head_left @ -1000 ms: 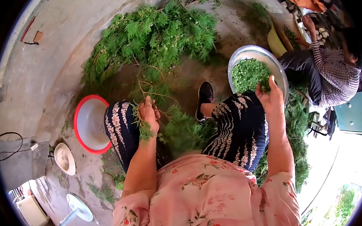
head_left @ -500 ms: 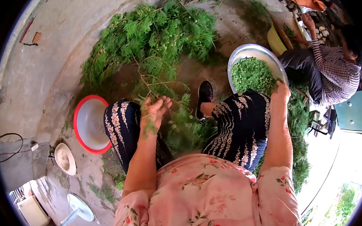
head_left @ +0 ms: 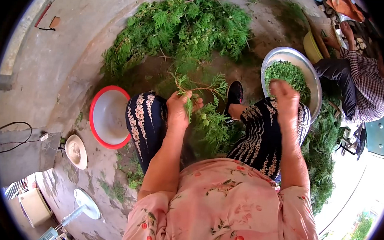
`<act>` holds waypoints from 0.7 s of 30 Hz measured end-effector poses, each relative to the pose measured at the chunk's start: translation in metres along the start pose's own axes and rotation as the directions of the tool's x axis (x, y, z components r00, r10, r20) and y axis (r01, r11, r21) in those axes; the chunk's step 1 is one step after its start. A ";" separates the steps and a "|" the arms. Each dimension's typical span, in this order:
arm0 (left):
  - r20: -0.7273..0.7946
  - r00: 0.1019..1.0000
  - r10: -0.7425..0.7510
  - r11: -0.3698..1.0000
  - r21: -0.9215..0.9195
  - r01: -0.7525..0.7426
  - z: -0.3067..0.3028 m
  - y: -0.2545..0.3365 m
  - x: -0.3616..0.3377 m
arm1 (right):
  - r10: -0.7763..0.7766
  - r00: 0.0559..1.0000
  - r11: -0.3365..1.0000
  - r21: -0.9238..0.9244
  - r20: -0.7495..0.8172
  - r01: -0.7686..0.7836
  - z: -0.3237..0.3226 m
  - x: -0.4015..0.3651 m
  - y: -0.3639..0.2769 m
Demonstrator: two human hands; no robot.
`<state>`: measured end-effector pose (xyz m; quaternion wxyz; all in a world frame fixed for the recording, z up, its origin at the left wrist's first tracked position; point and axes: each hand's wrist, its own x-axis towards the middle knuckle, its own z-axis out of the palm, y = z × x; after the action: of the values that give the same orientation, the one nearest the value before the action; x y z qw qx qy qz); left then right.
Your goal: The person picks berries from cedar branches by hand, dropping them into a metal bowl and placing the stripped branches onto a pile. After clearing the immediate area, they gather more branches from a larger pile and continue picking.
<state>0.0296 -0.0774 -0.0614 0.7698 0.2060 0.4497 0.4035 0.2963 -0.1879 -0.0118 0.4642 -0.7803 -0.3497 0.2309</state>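
My left hand (head_left: pixel 179 107) is closed around a green conifer branch (head_left: pixel 206 88), whose leafy tip points to the right above my lap. Small round green cones hang on a sprig (head_left: pixel 206 119) just below it. My right hand (head_left: pixel 285 99) is over the near left side of a metal basin (head_left: pixel 316 94), smeared by motion, so its fingers do not show clearly. Inside the basin lies a heap of picked green cones (head_left: pixel 285 72). The basin rests against my right knee, slightly tilted.
A big pile of conifer branches (head_left: pixel 183 28) lies ahead. To my left are a red-rimmed basin (head_left: pixel 94 115), a straw hat (head_left: pixel 76 151) and a fan (head_left: pixel 87 203). Another person (head_left: pixel 367 83) sits at the right beside a yellow basin (head_left: pixel 312 49). More greenery (head_left: pixel 317 170) lies at my right.
My right hand has come away from the basin's right rim and moved left, over its near side. The branch in my left hand has turned and dropped lower. The whole view has shifted slightly.
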 end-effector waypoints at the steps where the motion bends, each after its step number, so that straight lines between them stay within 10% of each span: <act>1: 0.008 1.000 0.024 1.000 0.010 -0.024 -0.002 -0.001 0.001 | -0.050 0.992 0.998 0.049 0.119 0.045 0.017 -0.016 -0.009; 6: -0.081 0.976 0.203 0.958 0.224 -0.181 -0.001 -0.009 0.001 | -0.499 0.776 0.859 0.101 0.385 0.502 0.083 -0.071 -0.037; 8: -0.046 0.958 0.283 0.914 0.315 -0.255 -0.004 -0.013 0.004 | -0.460 0.787 0.839 -0.089 0.410 0.537 0.099 -0.085 -0.039; 21: 0.158 0.982 0.102 0.924 0.351 -0.153 -0.011 -0.047 -0.003 | -0.104 0.819 0.993 0.107 0.564 0.052 0.123 -0.081 -0.006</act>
<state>0.0399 -0.1087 -0.0974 0.7198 0.3999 0.4481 0.3482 0.1576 -0.1785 -0.0601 0.3813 -0.6404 -0.4933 0.4485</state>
